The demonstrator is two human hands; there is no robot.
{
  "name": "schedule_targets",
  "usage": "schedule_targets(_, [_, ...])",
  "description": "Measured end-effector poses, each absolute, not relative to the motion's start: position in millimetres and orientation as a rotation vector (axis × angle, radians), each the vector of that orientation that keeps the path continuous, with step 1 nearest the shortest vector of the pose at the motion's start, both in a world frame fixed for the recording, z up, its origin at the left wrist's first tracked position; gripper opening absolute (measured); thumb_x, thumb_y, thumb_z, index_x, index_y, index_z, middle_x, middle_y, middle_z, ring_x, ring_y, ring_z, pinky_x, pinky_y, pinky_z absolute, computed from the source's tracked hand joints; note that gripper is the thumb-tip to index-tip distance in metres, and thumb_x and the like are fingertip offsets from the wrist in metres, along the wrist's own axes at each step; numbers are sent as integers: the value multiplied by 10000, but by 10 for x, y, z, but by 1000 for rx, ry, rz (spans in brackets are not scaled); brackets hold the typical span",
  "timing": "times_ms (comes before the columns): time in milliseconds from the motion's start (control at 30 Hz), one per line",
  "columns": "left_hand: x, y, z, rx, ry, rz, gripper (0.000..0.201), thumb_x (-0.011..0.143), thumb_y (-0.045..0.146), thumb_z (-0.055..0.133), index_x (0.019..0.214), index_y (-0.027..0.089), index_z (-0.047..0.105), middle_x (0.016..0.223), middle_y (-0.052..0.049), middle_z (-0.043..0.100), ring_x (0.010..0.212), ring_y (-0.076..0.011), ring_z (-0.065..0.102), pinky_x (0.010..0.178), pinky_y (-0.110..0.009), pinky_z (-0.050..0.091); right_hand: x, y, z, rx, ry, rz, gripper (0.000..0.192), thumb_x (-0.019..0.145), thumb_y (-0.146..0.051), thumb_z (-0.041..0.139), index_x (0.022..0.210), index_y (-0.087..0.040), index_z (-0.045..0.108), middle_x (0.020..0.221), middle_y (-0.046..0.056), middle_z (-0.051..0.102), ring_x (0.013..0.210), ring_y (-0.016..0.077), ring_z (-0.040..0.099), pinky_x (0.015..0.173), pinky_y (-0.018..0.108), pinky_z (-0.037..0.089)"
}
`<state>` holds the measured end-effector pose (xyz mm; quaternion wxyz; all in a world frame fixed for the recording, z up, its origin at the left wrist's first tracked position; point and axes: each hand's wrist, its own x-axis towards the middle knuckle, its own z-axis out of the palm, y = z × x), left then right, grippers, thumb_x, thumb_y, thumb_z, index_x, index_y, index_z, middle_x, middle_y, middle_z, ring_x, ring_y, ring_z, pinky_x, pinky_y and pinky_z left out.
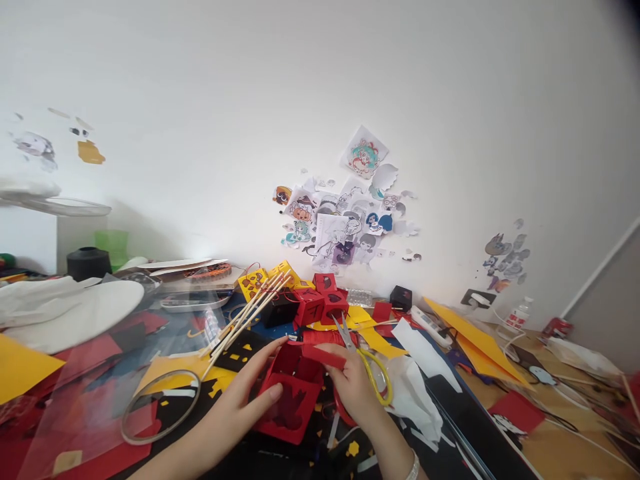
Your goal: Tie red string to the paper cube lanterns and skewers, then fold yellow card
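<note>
Between my hands is a red paper box (296, 427) with a cutout in its front panel, its inside showing from above. My left hand (245, 383) grips its left side, thumb pressed on the front panel and fingers behind. With thumb and fingers, my right hand (350, 377) pinches a red flap (323, 357) at the upper right of the box. Just beyond the right hand lie scissors (374, 373) with yellow handles, blades pointing away. Behind the box is a spool of red thread or cord (320, 336), partly hidden.
Finished red boxes (306, 307), a black box (280, 307) and yellow boxes (253, 283) stand near the wall. Wooden sticks (250, 313) and a tape ring (135, 427) lie left. Crumpled white paper (413, 393) and a dark flat device (470, 427) are right. Paper scraps surround everything.
</note>
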<state>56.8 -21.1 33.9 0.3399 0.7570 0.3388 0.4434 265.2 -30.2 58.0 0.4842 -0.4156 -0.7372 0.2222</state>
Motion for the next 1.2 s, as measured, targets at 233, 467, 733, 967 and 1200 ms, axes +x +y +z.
schedule_targets(233, [526, -193, 316, 1919, 815, 1071, 559, 800, 464, 508, 1317, 322, 347, 1386, -43, 419, 1200, -239, 468, 947, -397, 449, 2694, -319, 617, -925, -1921, 479, 351, 807, -121, 418, 1001, -266, 673, 976, 25, 681, 919, 183, 615, 833, 316, 471])
schedule_targets(467, [542, -186, 307, 2074, 854, 1087, 529, 793, 456, 520, 1284, 321, 376, 1352, -46, 446, 1194, -224, 469, 976, -368, 419, 2679, -331, 630, -914, -2011, 451, 498, 734, -21, 376, 1053, -286, 653, 1049, 23, 646, 972, 164, 586, 855, 305, 458])
schedule_targets(733, [590, -158, 318, 1993, 964, 948, 524, 821, 482, 446, 1305, 292, 380, 1358, -36, 456, 1203, -222, 460, 990, -377, 399, 2673, -304, 606, -1092, -1936, 546, 516, 660, 12, 393, 992, -257, 681, 1049, 25, 639, 995, 160, 580, 914, 309, 433])
schedule_targets(967, [671, -246, 364, 1660, 952, 908, 535, 819, 525, 401, 1288, 270, 375, 1392, -21, 400, 1262, -212, 376, 1041, -352, 326, 2650, -265, 506, -1128, -2027, 472, 535, 683, 27, 379, 1063, -238, 646, 1064, 39, 623, 994, 153, 568, 903, 295, 433])
schedule_targets(1200, [702, -260, 379, 1640, 968, 1042, 454, 817, 502, 367, 1173, 235, 458, 1309, -35, 478, 1243, -216, 390, 1055, -322, 294, 2615, -296, 519, -1088, -2020, 481, 506, 700, 11, 406, 1073, -247, 631, 1058, 35, 614, 994, 154, 562, 898, 295, 439])
